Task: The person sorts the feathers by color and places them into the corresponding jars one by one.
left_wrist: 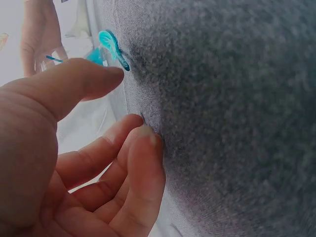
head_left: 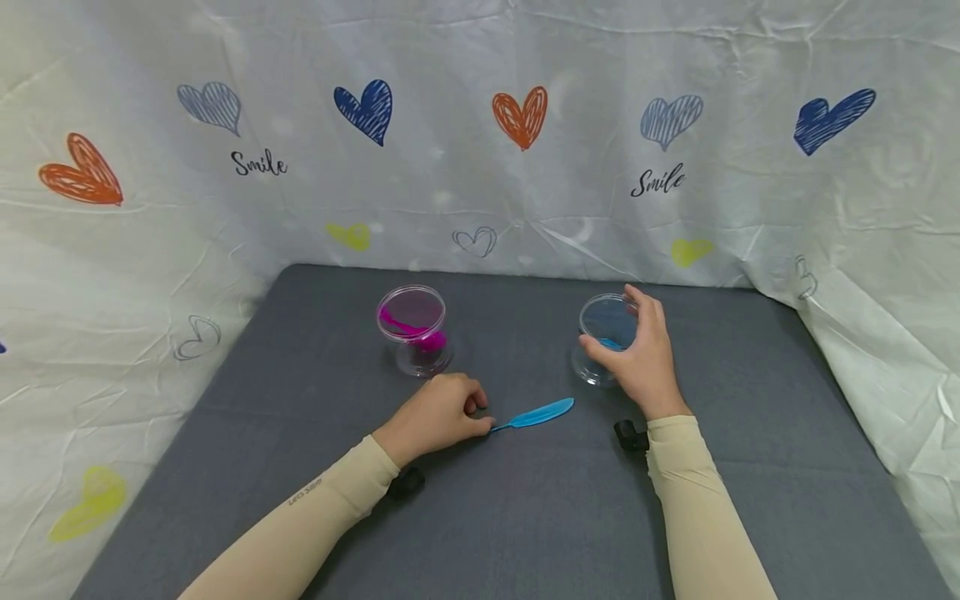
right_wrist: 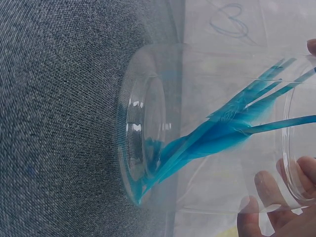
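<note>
A light-blue feather (head_left: 543,413) lies on the dark grey cloth, its thin quill end pointing at my left hand (head_left: 442,417). In the left wrist view, the thumb and bent fingers of that hand (left_wrist: 98,163) stand apart beside the feather (left_wrist: 111,44), with nothing pinched between them. My right hand (head_left: 645,362) holds a clear cup (head_left: 587,372) near its rim, thumb on one side and fingers on the other. The right wrist view shows several blue feathers (right_wrist: 212,133) leaning inside this cup (right_wrist: 227,182), quills toward the rim.
Left of centre stands a second clear cup (head_left: 411,289) with magenta feathers (head_left: 431,340) inside, just beyond my left hand. Behind the table (head_left: 510,333) hangs a white curtain (head_left: 450,183) printed with hearts. Dark wrist cameras sit under both cuffs.
</note>
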Available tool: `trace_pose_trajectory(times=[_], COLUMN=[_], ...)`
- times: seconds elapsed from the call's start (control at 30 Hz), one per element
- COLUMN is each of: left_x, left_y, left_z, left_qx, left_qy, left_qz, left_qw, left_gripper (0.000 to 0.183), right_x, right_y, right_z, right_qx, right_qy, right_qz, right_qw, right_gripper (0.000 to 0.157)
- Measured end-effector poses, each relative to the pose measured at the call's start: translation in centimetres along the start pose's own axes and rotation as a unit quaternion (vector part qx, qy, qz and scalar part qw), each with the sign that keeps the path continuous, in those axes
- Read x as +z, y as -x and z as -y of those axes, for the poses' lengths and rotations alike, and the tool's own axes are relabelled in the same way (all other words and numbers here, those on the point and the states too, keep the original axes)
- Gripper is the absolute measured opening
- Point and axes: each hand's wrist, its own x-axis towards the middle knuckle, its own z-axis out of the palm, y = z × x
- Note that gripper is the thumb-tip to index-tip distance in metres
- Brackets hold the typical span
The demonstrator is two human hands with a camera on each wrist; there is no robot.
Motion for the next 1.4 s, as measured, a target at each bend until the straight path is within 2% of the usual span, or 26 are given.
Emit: trace_pose_trajectory(times=[0.3,0.73,0.87,1.1,1.4], left_x=[0.36,0.53,0.46,0.56,0.09], left_y=[0.24,0.39,0.35,0.28,0.19], left_z=[0.19,0.05,-0.25,-0.27,0.25], left_qx=[0.02,0.013,0.011,0.028,0.02], left_qy=[0.004,0.024,0.025,0.018,0.02], left_qz=[0.003,0.019,0.026,0.016,0.016], left_qw=[0.9998,0.9994,0.9993,0.9993,0.9995], left_gripper=[0.02,0.025,0.019,0.015,0.015], right_x=[-0.01,0.08,0.0,-0.02,-0.06], right_y=[0.03,-0.05,-0.05,-0.01,-0.08], right_z=[0.02,0.29,0.28,0.14,-0.03], right_qx=[0.002,0.007,0.006,0.003,0.002], right_qy=[-0.001,-0.002,0.0,-0.001,-0.007], right_qz=[0.0,0.003,0.001,0.001,0.004], right_qw=[1.0,1.0,1.0,1.0,1.0], right_gripper=[0.105,0.105,0.105,0.105,0.105])
